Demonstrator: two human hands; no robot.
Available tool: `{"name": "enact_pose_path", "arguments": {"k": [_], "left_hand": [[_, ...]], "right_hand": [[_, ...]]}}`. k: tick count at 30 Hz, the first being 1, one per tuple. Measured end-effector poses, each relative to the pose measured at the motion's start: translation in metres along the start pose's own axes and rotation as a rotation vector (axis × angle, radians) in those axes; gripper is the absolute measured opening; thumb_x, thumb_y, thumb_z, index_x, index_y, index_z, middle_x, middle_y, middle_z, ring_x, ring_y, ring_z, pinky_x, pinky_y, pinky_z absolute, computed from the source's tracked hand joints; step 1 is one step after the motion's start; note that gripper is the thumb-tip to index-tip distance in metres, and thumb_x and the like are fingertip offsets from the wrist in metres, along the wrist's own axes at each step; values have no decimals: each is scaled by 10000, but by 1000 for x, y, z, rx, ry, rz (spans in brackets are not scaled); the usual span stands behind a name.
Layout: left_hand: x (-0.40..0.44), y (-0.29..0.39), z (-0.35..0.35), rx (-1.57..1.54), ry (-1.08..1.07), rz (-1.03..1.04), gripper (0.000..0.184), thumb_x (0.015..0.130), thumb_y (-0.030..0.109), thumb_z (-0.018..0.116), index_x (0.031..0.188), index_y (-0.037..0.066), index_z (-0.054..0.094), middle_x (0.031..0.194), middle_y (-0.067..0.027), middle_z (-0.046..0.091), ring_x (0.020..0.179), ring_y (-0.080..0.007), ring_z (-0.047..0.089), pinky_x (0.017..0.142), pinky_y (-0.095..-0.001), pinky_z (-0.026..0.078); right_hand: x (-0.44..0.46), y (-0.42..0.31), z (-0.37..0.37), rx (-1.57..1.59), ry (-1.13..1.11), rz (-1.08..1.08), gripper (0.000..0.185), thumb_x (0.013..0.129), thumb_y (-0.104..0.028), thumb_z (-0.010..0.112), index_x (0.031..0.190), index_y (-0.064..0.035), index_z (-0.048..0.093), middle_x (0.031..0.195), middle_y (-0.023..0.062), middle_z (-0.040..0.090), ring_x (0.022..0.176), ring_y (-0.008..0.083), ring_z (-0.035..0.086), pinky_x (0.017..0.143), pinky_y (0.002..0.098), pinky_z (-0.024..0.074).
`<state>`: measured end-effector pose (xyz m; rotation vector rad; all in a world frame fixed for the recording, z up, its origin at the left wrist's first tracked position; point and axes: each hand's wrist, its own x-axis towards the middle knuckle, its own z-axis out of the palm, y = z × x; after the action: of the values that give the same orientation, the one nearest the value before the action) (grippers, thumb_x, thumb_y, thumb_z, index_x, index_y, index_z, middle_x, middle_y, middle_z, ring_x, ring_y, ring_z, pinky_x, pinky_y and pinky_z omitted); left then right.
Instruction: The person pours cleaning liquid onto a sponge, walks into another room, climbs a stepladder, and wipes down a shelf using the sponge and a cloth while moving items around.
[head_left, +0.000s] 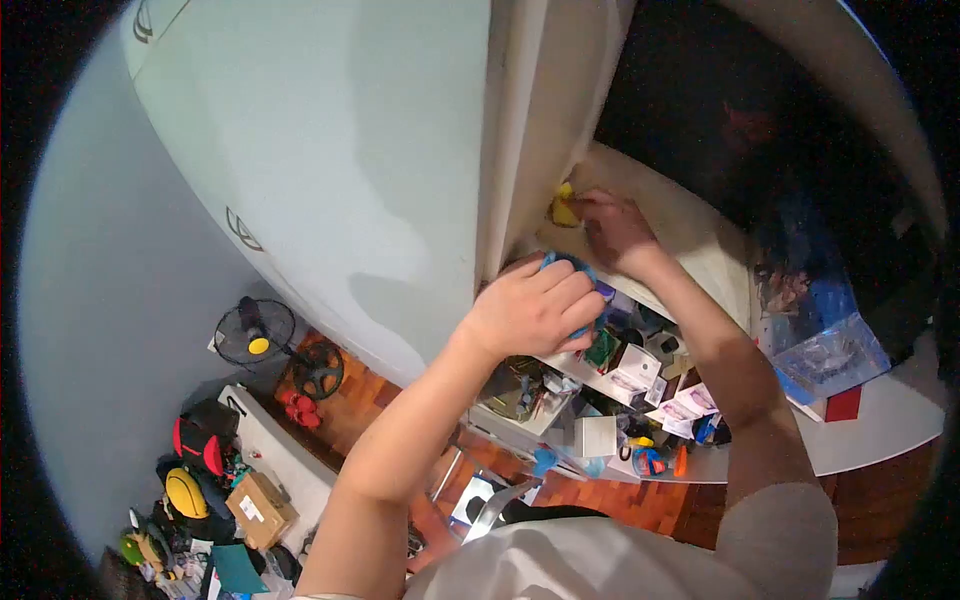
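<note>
My left hand (pixel 535 305) is closed around a bunched blue thing (pixel 574 262), which looks like a cloth; most of it is hidden by my fingers. Farther in, my right hand (pixel 617 232) reaches over a pale shelf board (pixel 690 235). Its fingertips pinch a small yellow piece (pixel 564 210), perhaps a sponge or cloth, at the inner corner beside the cabinet's upright panel (pixel 535 130). Below my hands, a drawer or lower shelf is packed with small things, among them white boxes (pixel 634 368) and a green item (pixel 602 350).
A large pale door panel (pixel 400 130) stands to the left. At right, a clear plastic package (pixel 835 358) lies by a dark recess. A black fan (pixel 255 332) stands on the wooden floor, with a cardboard box (pixel 262 512) and bags at lower left.
</note>
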<state>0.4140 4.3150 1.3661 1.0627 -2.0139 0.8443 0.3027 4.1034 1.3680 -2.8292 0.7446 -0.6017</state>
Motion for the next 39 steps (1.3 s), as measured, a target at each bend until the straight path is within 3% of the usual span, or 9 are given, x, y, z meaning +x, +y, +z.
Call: {"name": "enact_pose_path", "arguments": {"k": [3,10,14,22,27,28,31,35,39], "left_hand": [[0,2,2,-10,15,10,275,640,356,646,764,168,490,757,7,481,707,-157,525,573,-289,424],[-3,-2,0,-37,50,12,251,621,303,657,774,150,530,744,-6,494,706,-176,534,593,-302,429],[-5,-5,2,-143,172,30,247,616,258,648,805,119,573,777,-29,553,688,-216,541,607,-334,435],[-4,-2,-4,-74,92,1,199,624,219,632,789,128,566,764,-9,529,698,-184,538,624,-304,441],[-1,0,-2,-22,108,-7,197,615,212,629,780,134,557,762,7,541,690,-178,538,616,-295,440],[-4,1,-1,-26,104,-17,200,610,206,630,781,134,556,762,8,547,685,-176,538,614,-294,440],[0,0,-1,-25,127,-18,200,598,189,631,775,135,555,764,8,559,670,-176,536,609,-295,439],[-3,1,-3,-15,96,-16,192,610,189,627,779,120,567,780,-23,576,677,-218,549,606,-328,441],[-5,0,1,-45,129,-23,202,630,200,615,798,95,579,800,-59,599,680,-258,564,603,-365,443]], "right_hand": [[0,5,-6,-233,28,-151,261,839,-59,537,1077,-77,644,1099,141,622,1017,298,601,854,395,488],[92,53,23,-402,117,461,208,783,-81,577,974,-66,658,1011,170,645,987,320,613,831,419,497],[-13,-5,15,-51,117,-184,326,757,-24,534,1056,-71,653,1092,159,635,979,336,600,887,401,476],[-55,32,-31,-96,118,331,371,777,-85,552,1134,-143,638,1210,96,591,1078,315,566,955,390,435],[-44,-38,54,-361,335,28,380,745,-107,588,1118,-146,646,1166,90,623,1103,289,550,927,405,445],[-67,-69,-8,-533,-232,319,391,704,-70,595,1092,-87,649,1137,122,629,1092,282,551,929,392,433],[-166,9,-39,-374,457,287,396,761,32,467,1117,-39,626,1066,135,638,1039,309,560,912,426,444],[-169,-17,-41,-512,143,643,529,772,37,440,1280,-82,527,1215,105,576,1090,305,535,967,419,399],[-197,-25,-43,-490,266,359,499,800,16,450,1283,-83,525,1243,90,573,1100,278,535,981,418,389]]}}
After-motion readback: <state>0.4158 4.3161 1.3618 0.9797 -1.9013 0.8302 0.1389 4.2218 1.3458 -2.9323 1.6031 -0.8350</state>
